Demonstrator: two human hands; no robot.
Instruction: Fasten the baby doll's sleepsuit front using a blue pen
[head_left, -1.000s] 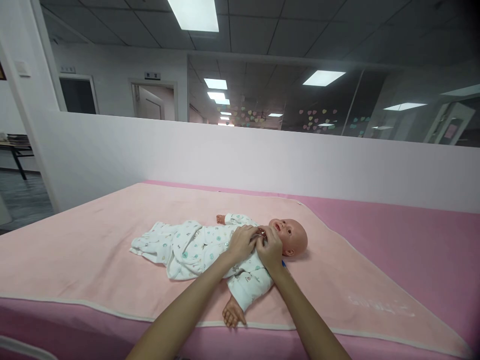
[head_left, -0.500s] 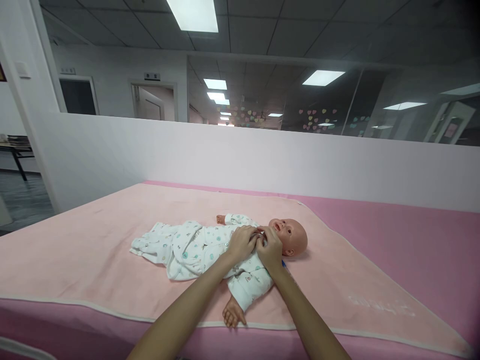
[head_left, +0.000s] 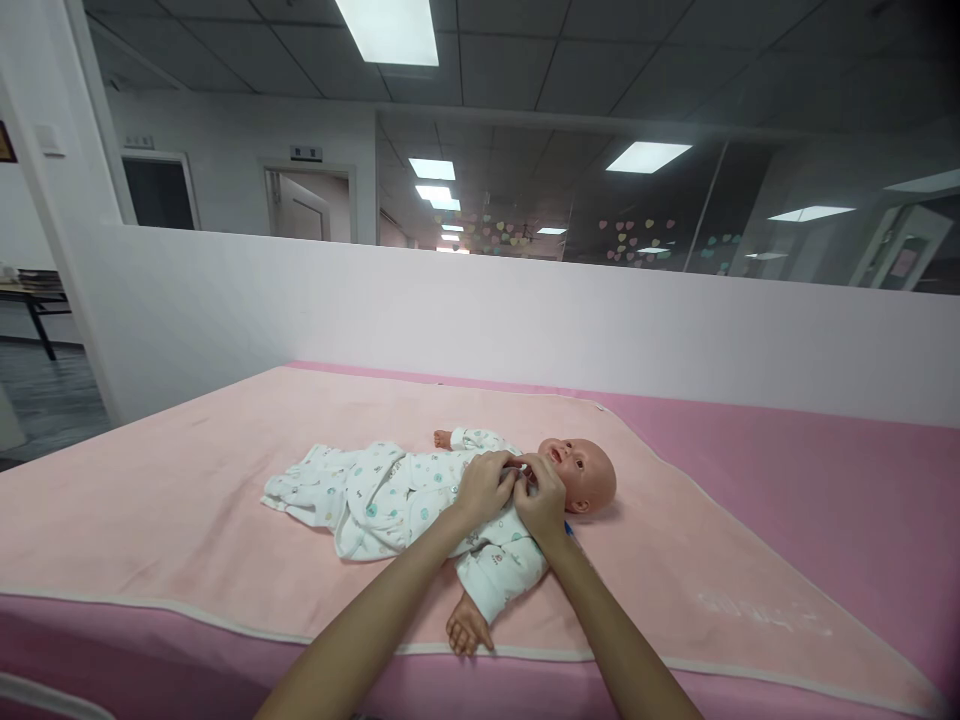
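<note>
A baby doll lies on its back, head to the right, face turned up. It wears a white baby romper with a small green and blue print. My left hand rests over the doll's upper chest, fingers closed on the romper near the neck. Close beside it, my right hand pinches the cloth just below the doll's chin. The fingertips of both hands nearly meet, and the exact bit of collar between them is hidden. One doll hand sticks out of the near sleeve.
Under the doll lies a peach-pink mat with a pale edge, over a darker pink padded surface. A low white wall runs behind it. At far left stands a table with a stack on top.
Both hands stay at the neck of the romper, with only slight movement of the fingers. The doll has not moved.
</note>
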